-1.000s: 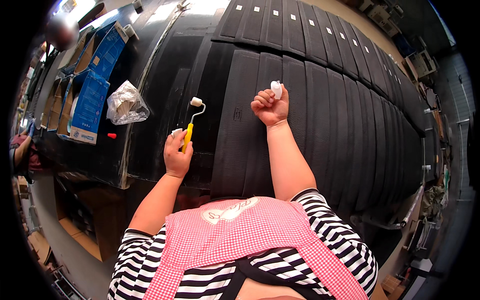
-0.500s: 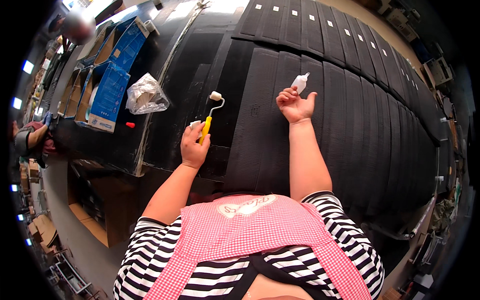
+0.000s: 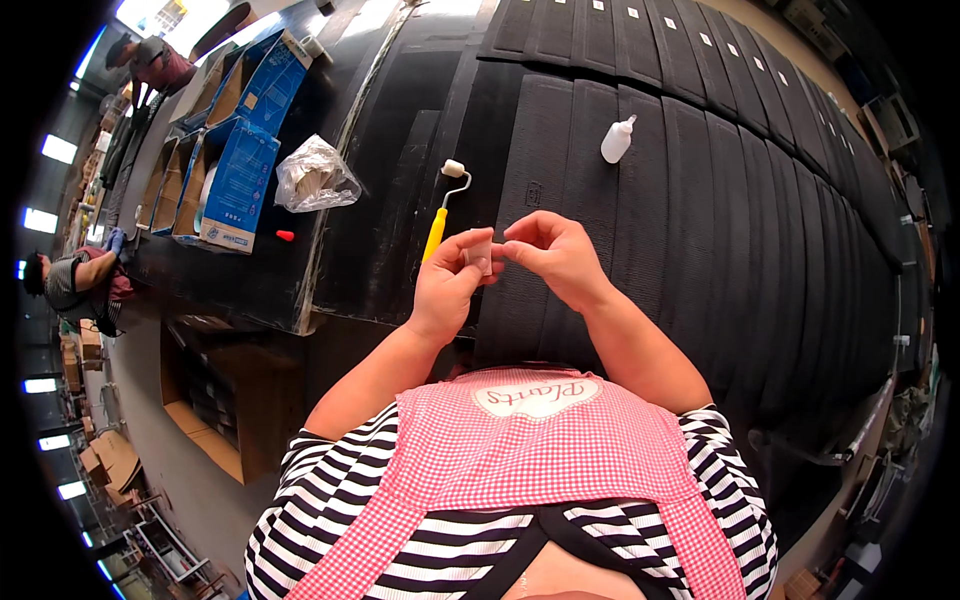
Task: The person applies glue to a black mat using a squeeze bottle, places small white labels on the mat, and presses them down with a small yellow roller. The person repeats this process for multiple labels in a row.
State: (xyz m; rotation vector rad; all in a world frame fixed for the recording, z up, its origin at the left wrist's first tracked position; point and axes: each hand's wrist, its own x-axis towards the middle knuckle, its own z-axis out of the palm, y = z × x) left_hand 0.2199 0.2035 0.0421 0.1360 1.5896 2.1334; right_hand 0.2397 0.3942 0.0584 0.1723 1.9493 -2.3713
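My left hand (image 3: 450, 290) is closed on a small white label (image 3: 479, 258), held between thumb and fingers above the table's near edge. Close beside it, my right hand (image 3: 560, 258) has thumb and forefinger pinched at the label's edge; whatever is between these fingertips is too small to make out. Just beyond my left hand lies a small paint roller (image 3: 436, 234) with a yellow handle and a white head, its lower end hidden by the hand. A white squeeze bottle (image 3: 616, 142) stands on the black ribbed panels (image 3: 640, 230), farther off to the right.
Left of the roller are a clear plastic bag (image 3: 317, 176), a red cap (image 3: 286, 236) and blue cardboard bins (image 3: 240, 180) on the black table (image 3: 390, 220). An open carton (image 3: 215, 450) sits below the table at left. Two other people are at the far left.
My right hand has let go of the squeeze bottle and come in beside my left. The left has let go of the roller and moved right, keeping the white label.
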